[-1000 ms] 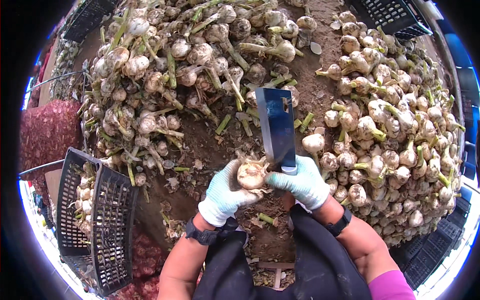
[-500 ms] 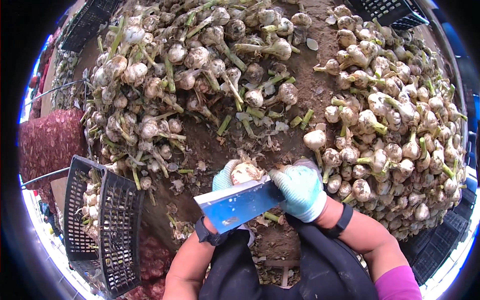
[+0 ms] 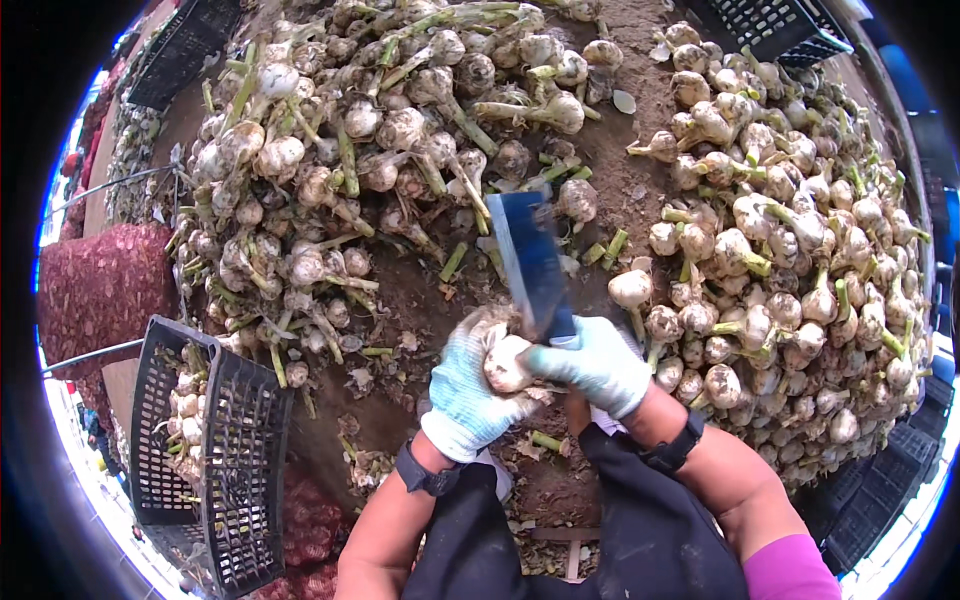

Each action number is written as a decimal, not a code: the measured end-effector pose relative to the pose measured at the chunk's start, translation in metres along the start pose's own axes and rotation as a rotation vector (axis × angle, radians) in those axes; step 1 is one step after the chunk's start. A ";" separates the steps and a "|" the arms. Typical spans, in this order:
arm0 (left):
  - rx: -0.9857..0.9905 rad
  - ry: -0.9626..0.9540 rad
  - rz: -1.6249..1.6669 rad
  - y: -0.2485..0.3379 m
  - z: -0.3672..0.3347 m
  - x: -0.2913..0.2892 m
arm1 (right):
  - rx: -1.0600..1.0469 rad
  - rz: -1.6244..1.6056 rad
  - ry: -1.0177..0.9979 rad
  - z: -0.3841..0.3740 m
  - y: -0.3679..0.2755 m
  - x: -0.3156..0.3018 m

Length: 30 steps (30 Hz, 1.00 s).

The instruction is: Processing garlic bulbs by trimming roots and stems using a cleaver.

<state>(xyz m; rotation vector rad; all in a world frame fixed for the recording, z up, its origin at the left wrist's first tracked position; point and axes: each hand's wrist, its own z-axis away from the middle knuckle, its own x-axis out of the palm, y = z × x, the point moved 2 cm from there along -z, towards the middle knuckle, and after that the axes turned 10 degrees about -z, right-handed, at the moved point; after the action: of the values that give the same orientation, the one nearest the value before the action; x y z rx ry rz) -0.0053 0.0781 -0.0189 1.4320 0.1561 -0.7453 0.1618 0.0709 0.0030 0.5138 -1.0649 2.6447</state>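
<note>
White garlic [image 3: 508,365] sits in left grip [image 3: 462,385], cleaver [image 3: 531,262] in right grip [image 3: 606,368].

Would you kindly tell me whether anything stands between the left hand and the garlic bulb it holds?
Nothing visible does, apart from the pale glove on the left hand, which cups the garlic bulb. The cleaver, in the right hand, points away from the person.

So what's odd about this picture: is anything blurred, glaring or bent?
Head view: the broad, rectangular, bluish metal blade looks smeared, possibly by motion; head view: white glare washes out the lower left and right edges; head view: fisheye distortion curves the outer scene, with black corners around it.
</note>
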 end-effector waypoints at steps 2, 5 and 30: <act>0.103 0.101 0.000 0.014 -0.003 -0.008 | 0.004 0.020 0.042 0.005 -0.007 0.009; -0.287 -0.004 0.768 -0.010 0.009 0.001 | -0.174 0.122 0.058 0.010 -0.007 0.009; 0.405 -0.104 -1.121 -0.010 -0.151 0.020 | -0.272 0.058 0.537 -0.011 0.011 -0.075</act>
<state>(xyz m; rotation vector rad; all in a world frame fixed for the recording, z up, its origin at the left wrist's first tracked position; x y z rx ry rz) 0.0542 0.2114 -0.0635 1.6326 0.8011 -1.8368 0.2238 0.0638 -0.0417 -0.2727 -1.2302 2.4070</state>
